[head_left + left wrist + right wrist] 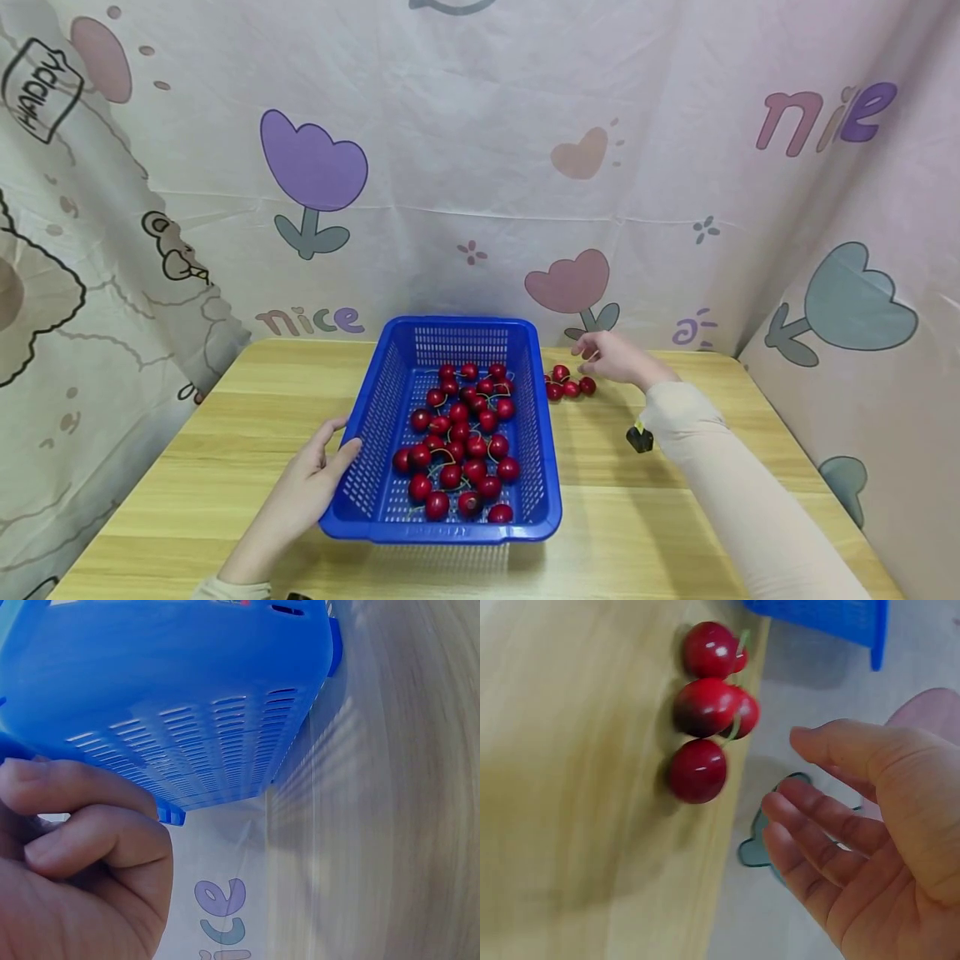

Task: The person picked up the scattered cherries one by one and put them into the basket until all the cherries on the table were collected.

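A blue plastic basket (551,475) with slotted walls stands on the table, holding many red cherries (459,433) with green stems. At its left side my left hand (303,483) grips the rim, thumb on top; the left wrist view shows the fingers (112,840) curled beside the slotted wall. Just right of the basket, several loose cherries (572,389) lie clustered on the wood. Over their far side hovers my right hand (618,358), holding nothing. In the right wrist view its fingers are relaxed and apart from the nearest cherry (697,771).
The light wooden table (630,517) ends at the back against a patterned cloth (450,167), which also hangs along both sides. A small black-and-yellow device (640,437) sits at my right wrist.
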### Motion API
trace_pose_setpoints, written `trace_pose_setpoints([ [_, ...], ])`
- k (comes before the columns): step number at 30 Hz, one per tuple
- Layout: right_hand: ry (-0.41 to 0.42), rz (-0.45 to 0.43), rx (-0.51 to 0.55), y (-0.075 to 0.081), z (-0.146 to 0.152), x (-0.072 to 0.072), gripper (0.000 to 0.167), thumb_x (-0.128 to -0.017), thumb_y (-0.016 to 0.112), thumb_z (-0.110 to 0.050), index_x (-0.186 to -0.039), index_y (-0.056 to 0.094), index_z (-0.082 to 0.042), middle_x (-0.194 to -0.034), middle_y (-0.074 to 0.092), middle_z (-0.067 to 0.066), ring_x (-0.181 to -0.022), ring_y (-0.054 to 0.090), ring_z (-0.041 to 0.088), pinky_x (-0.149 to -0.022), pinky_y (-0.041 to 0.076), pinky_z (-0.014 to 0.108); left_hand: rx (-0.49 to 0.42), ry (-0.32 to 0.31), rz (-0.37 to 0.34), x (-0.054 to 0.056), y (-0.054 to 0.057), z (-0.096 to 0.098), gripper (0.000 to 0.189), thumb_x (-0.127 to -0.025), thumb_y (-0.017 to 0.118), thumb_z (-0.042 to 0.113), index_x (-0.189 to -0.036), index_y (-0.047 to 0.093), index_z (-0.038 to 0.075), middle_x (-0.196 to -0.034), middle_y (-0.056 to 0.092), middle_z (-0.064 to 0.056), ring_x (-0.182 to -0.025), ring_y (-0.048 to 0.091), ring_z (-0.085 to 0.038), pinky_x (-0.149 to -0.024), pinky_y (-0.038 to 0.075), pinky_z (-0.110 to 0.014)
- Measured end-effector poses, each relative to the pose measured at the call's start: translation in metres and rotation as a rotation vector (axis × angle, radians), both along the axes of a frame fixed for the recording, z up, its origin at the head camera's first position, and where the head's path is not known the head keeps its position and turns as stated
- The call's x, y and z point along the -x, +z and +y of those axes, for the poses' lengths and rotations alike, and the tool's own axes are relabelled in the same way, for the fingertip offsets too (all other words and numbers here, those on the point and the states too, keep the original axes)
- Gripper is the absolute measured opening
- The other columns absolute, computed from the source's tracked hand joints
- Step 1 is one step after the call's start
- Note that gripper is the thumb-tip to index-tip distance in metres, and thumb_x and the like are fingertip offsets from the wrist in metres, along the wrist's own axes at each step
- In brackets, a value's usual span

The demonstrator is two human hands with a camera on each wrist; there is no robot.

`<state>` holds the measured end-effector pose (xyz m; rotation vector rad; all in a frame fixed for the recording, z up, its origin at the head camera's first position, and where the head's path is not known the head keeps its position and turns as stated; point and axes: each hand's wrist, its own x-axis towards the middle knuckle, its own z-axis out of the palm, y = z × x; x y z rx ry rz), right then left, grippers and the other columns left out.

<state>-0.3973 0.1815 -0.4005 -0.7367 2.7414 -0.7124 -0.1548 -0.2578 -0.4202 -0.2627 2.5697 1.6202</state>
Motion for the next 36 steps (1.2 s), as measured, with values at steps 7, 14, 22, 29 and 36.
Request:
trace_pose_setpoints([
  [7, -0.011, -0.040, -0.038, -0.019, 0.004, 0.000, 0.035, -0.090, 0.078, -0.001, -0.124, 0.069, 0.005, -0.120, 0.071, 0.027, -0.110, 0.070, 0.039, -0.103, 0.058, 0.055, -0.012, 0.002, -0.002, -0.001, 0.001, 0.001, 0.056, -0.115, 0.051, 0.038, -0.161, 0.037, 0.011, -0.095, 0.075, -0.016, -0.077, 0.077, -0.026, -0.062, 0.066, -0.037],
  [14, -0.021, -0.043, -0.015, -0.029, 0.005, 0.000, 0.035, -0.084, 0.083, 0.002, -0.117, 0.072, 0.003, -0.112, 0.072, 0.023, -0.105, 0.069, 0.035, -0.103, 0.057, 0.056, 0.001, -0.001, -0.001, -0.001, 0.001, 0.001, 0.058, -0.115, 0.051, 0.040, -0.162, 0.036, 0.010, -0.096, 0.075, -0.015, -0.078, 0.077, -0.025, -0.063, 0.066, -0.037],
  [22, -0.036, -0.032, -0.055, -0.034, 0.004, -0.004, 0.032, -0.084, 0.083, 0.002, -0.114, 0.072, 0.001, -0.103, 0.070, 0.015, -0.097, 0.064, 0.028, -0.098, 0.056, 0.051, -0.014, 0.000, -0.002, -0.002, 0.002, 0.001, 0.056, -0.115, 0.050, 0.038, -0.162, 0.036, 0.010, -0.097, 0.075, -0.017, -0.079, 0.078, -0.026, -0.063, 0.067, -0.037],
  [29, -0.048, -0.023, -0.069, -0.033, 0.008, -0.007, 0.027, -0.087, 0.081, -0.001, -0.113, 0.071, 0.000, -0.100, 0.071, 0.012, -0.093, 0.064, 0.025, -0.095, 0.056, 0.049, -0.013, 0.010, -0.004, -0.002, 0.001, 0.002, 0.056, -0.115, 0.051, 0.040, -0.162, 0.037, 0.013, -0.096, 0.075, -0.015, -0.079, 0.077, -0.025, -0.063, 0.066, -0.037],
  [36, -0.018, 0.015, 0.001, -0.018, 0.016, 0.001, 0.028, -0.086, 0.078, 0.004, -0.112, 0.070, 0.006, -0.098, 0.072, 0.017, -0.090, 0.066, 0.026, -0.090, 0.058, 0.046, -0.001, 0.014, -0.005, -0.001, 0.000, 0.002, 0.057, -0.115, 0.051, 0.041, -0.163, 0.036, 0.014, -0.098, 0.075, -0.015, -0.081, 0.076, -0.024, -0.064, 0.065, -0.036],
])
